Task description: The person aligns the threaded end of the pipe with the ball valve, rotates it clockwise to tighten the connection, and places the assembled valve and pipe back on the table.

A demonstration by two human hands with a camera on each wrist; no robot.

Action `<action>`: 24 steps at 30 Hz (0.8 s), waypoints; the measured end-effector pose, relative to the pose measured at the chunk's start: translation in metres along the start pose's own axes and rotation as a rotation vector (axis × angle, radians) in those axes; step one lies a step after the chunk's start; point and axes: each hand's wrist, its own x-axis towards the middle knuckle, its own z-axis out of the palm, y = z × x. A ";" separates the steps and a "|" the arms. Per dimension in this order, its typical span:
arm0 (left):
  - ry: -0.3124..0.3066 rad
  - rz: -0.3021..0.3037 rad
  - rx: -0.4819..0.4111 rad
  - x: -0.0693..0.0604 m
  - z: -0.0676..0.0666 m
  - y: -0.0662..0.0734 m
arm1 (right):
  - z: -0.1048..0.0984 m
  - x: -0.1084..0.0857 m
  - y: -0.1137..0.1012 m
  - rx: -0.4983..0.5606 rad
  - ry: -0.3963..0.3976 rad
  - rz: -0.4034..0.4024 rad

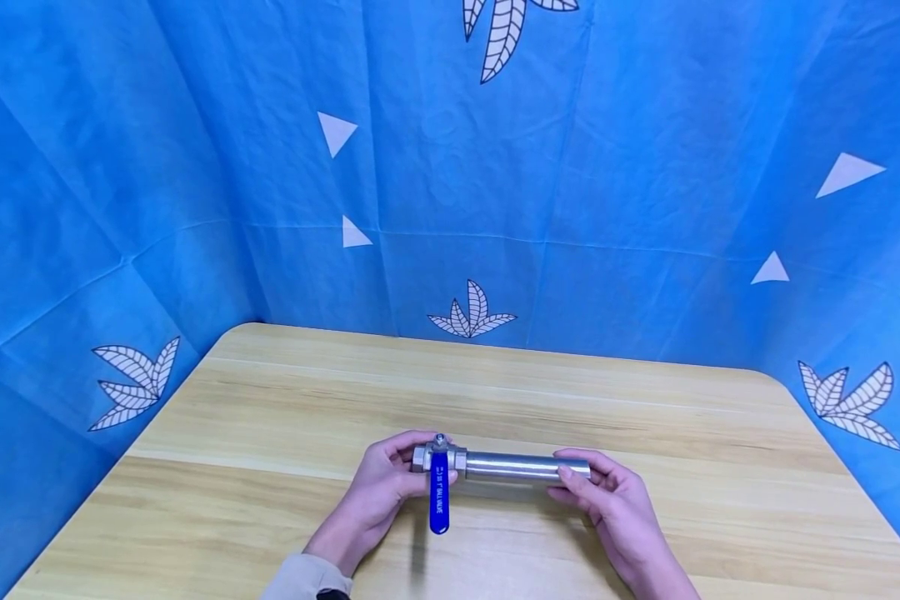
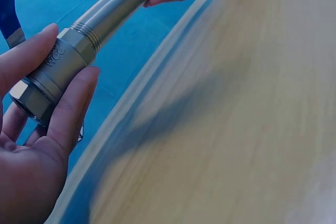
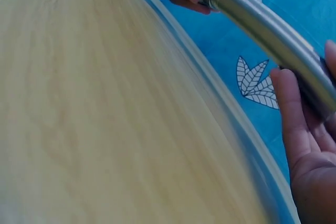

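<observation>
A ball valve (image 1: 460, 461) with a blue lever handle (image 1: 439, 496) is held above the table by my left hand (image 1: 378, 492), thumb and fingers round its steel body. The lever points toward me, lettered "BALL VALVE". From the valve's right end runs a straight metal pipe (image 1: 513, 465); some thread shows at the joint in the left wrist view. My right hand (image 1: 615, 504) grips the pipe's free right end between thumb and fingers. In the left wrist view the valve body (image 2: 58, 66) shows its open hexagonal end; the right wrist view shows the pipe (image 3: 273, 35) slanting between both hands.
Beneath the hands lies a light wood-grain table (image 1: 307, 400) with rounded far corners. Blue cloth (image 1: 450, 183) with white triangles and leaf prints hangs behind it and along both sides. Shadows of the hands and the lever fall on the tabletop.
</observation>
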 end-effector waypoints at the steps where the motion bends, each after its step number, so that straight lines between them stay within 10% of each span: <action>1: 0.002 -0.001 -0.008 0.000 -0.001 0.000 | -0.001 0.000 0.000 -0.016 -0.016 -0.006; 11: -0.018 -0.015 -0.057 -0.002 -0.004 0.003 | -0.009 -0.001 0.000 0.021 -0.270 -0.204; 24: -0.055 -0.005 -0.055 -0.003 -0.003 0.004 | -0.007 -0.001 -0.002 0.025 -0.188 -0.121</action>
